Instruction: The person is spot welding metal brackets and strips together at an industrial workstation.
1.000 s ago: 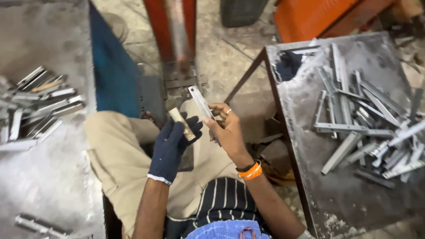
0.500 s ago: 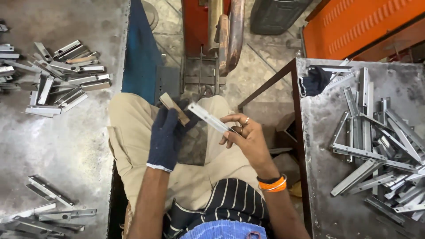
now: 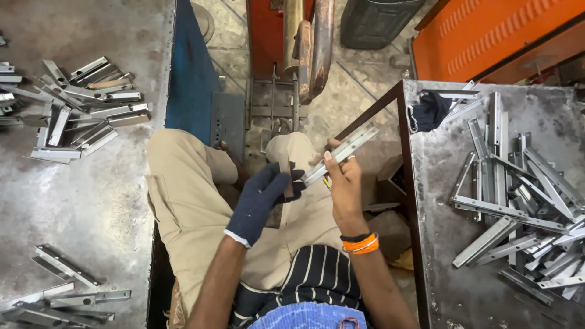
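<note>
Both hands close on one metal strip (image 3: 340, 152) over the lap, gloved left hand (image 3: 263, 198) pinching its lower end, bare right hand (image 3: 344, 183) steadying the middle.

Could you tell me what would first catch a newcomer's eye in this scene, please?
At centre, a gloved left hand and a bare right hand hold a long metal strip over the lap. Heaps of similar metal strips cover the grey table at right; an orange cabinet stands behind.

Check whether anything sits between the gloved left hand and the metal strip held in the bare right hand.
Nothing visible does. The left hand already touches the lower end of the metal strip, which the right hand holds above the lap.
</note>
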